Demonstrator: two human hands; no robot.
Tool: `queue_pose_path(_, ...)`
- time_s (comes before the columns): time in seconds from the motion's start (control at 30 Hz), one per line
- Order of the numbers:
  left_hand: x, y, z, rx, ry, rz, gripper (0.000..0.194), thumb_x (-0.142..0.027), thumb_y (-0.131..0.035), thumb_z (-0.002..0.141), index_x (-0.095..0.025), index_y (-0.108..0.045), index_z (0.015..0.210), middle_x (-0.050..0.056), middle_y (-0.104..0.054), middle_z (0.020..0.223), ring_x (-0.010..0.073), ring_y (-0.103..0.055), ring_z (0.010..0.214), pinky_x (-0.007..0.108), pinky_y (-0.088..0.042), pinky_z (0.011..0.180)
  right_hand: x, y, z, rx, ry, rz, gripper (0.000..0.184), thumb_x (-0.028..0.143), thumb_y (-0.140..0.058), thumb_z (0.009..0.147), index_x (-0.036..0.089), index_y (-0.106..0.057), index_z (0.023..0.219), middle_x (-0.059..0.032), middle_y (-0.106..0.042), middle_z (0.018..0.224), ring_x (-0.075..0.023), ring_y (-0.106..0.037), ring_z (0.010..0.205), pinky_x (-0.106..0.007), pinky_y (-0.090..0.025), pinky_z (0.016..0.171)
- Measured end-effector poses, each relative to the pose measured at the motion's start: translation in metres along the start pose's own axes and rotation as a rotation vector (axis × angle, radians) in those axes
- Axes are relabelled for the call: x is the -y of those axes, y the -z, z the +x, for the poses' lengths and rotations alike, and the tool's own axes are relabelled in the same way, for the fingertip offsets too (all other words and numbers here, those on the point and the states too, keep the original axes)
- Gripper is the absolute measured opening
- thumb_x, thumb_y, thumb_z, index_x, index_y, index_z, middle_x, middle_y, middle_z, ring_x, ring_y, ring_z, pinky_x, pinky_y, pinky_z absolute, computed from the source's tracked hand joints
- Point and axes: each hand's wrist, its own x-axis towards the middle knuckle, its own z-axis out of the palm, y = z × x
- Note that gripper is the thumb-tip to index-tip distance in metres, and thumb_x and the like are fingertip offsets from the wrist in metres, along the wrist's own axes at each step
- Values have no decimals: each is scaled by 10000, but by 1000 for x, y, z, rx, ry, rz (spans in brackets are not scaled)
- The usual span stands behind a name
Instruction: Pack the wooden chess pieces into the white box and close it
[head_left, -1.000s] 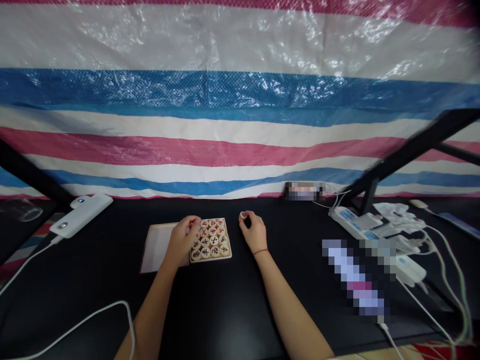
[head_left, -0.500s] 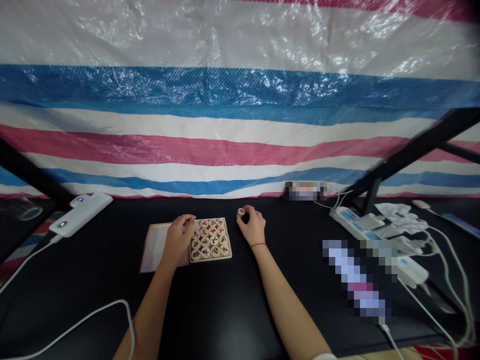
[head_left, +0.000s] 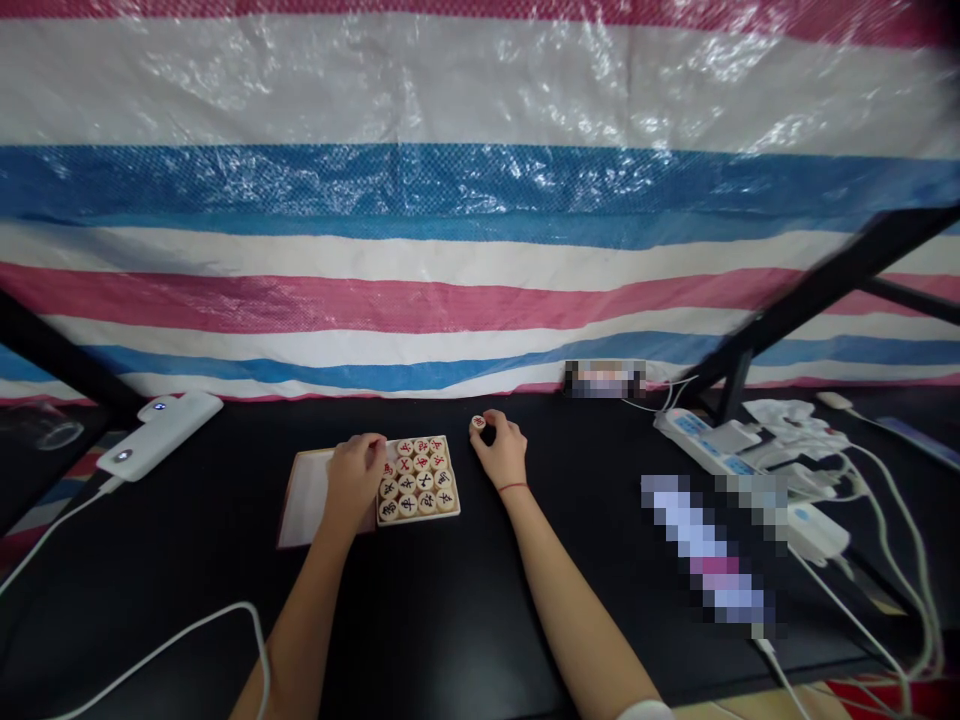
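Note:
A shallow box (head_left: 418,518) holds several round cream Chinese chess pieces (head_left: 425,482), with red characters in the far rows and black ones in the near rows. Its lid (head_left: 306,500) lies open on the left, pale inside. Over the box's far left corner is my left hand (head_left: 355,472), fingers curled and closed; whatever they grip, if anything, is hidden. To the right of the box, my right hand (head_left: 504,450) pinches one Chinese chess piece (head_left: 478,423) with a red character between thumb and fingers, just above or on the table; I cannot tell which.
The black table (head_left: 420,620) runs back to a striped plastic sheet (head_left: 420,300). A white device (head_left: 161,435) with a cable sits at left. At right are a power strip (head_left: 697,440), tangled cables (head_left: 885,500) and a blurred-out phone-like object (head_left: 705,550).
The whole view has shifted slightly. Both hands keep nearly the same place and grip, and the right one still holds the chess piece.

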Motion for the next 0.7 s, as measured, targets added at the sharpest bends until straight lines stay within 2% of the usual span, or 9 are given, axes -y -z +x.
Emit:
queue_pose_path(0.1, -8, 4, -2, 2, 37, 182, 271, -305, -462, 892, -220, -717, 929, 68, -697, 974, 253, -589, 910, 353, -424, 786, 1, 1, 0, 9, 10, 5, 295, 306, -602, 770, 217, -574, 1050, -58, -701, 1013, -259, -590, 999, -393, -397, 856)
queue_pose_path(0.23, -24, 10, -4, 45, 96, 370, 287, -341, -474, 897, -230, -738, 903, 80, -669, 990, 278, -552, 948, 380, -394, 756, 14, 9, -10, -82, 55, -19, 382, 378, -568, 799, 183, -547, 1127, -100, -681, 1060, -294, -562, 1045, -402, -410, 843)
queue_pose_path(0.27, -27, 10, -4, 57, 99, 400, 307, -353, -463, 904, -228, -742, 891, 85, -662, 986, 283, -543, 956, 389, -388, 760, 19, 11, -14, -86, 74, -11, 372, 388, -544, 821, 175, -546, 1126, -101, -688, 1026, -288, -578, 1015, -389, -417, 829)
queue_pose_path(0.33, -34, 9, -4, 73, 93, 441, 351, -371, -434, 918, -220, -749, 876, 97, -650, 984, 291, -524, 972, 409, -377, 775, 29, 13, -23, -12, 99, 39, 326, 387, -480, 870, 170, -549, 1104, -71, -705, 872, -248, -632, 868, -340, -434, 768)
queue_pose_path(0.4, -39, 5, -5, 76, 84, 455, 377, -377, -416, 925, -211, -752, 878, 109, -637, 985, 297, -509, 976, 426, -371, 785, 39, 14, -33, 103, 93, 99, 298, 380, -425, 904, 177, -554, 1078, -31, -691, 737, -211, -652, 712, -293, -436, 677)
queue_pose_path(0.47, -42, -1, -7, 62, 71, 447, 380, -380, -416, 925, -205, -751, 890, 121, -623, 989, 300, -499, 966, 442, -369, 793, 46, 12, -40, 171, 76, 133, 288, 380, -400, 916, 188, -556, 1065, -9, -676, 690, -194, -654, 637, -268, -424, 610)
queue_pose_path(0.7, -46, -12, -14, 0, 25, 353, 327, -350, -447, 905, -177, -724, 888, 153, -608, 1054, 314, -488, 964, 471, -370, 794, 54, 11, -45, 185, 87, 150, 289, 405, -431, 911, 198, -544, 1079, 3, -668, 672, -194, -661, 610, -252, -413, 550)
